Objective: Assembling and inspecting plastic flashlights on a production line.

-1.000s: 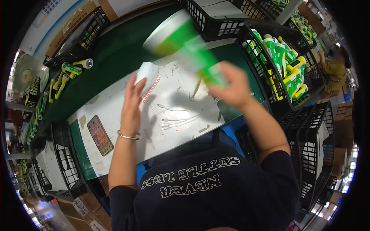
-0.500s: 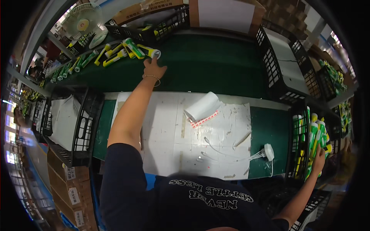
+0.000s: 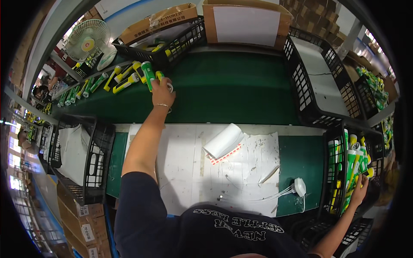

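Observation:
My left hand reaches out to the far left part of the green surface. Its fingers are closed around a yellow-and-green flashlight, whose round head shows beside the palm. A green-and-white flashlight leans right beside the thumb side of this hand. At the right, my right hand is at a black crate full of green and yellow flashlights. Its fingers look bent onto one flashlight there, partly hidden by the hand.
More flashlights lie at the far left. A white roll sits on the white work sheet, with a white charger and cables nearby. Black crates flank the table; a cardboard box and a fan stand behind.
The view has tilted up. My left hand has gone from spread fingers near the flashlight to closing around it. The green-and-white flashlight now stands steeper. My right hand stays at the crate.

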Demonstrator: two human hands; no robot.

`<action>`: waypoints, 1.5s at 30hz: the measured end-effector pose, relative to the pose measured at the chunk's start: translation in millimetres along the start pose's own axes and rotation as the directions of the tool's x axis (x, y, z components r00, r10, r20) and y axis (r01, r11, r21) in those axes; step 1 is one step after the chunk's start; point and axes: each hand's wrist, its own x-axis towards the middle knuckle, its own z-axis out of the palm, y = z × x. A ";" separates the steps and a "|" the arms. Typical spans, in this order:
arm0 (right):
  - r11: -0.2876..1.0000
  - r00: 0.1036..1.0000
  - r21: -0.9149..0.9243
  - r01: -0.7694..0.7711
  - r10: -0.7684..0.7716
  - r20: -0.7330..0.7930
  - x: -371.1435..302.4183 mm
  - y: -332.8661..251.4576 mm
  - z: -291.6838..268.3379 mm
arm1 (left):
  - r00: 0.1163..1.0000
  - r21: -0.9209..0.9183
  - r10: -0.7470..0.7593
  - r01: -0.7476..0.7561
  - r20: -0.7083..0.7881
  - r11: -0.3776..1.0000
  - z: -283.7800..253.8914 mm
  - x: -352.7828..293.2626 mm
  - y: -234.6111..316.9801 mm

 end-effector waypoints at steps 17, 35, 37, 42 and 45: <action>0.786 0.956 0.557 0.266 -0.290 -0.048 -96.2 -186.6 7.3 | 0.452 -0.270 0.447 0.870 0.772 -0.413 -92.2 -228.8 128.9; 0.621 0.524 0.721 0.309 -0.743 0.416 -240.6 -290.2 78.0 | 0.537 -0.498 0.464 0.840 0.705 -0.216 -89.9 -289.9 131.4; 0.572 0.527 0.654 0.494 -0.796 0.298 -243.0 -296.2 77.2 | 0.586 -0.606 0.455 0.787 0.670 -0.121 -101.2 -289.6 138.1; 0.448 0.394 0.432 0.783 -0.894 0.213 -255.9 -308.3 85.7 | 0.680 -0.783 0.444 0.616 0.584 0.087 -93.6 -301.5 135.2; 0.385 0.331 0.461 0.799 -0.923 0.197 -260.2 -308.4 85.6 | 0.688 -0.790 0.431 0.604 0.584 0.106 -94.5 -304.1 131.9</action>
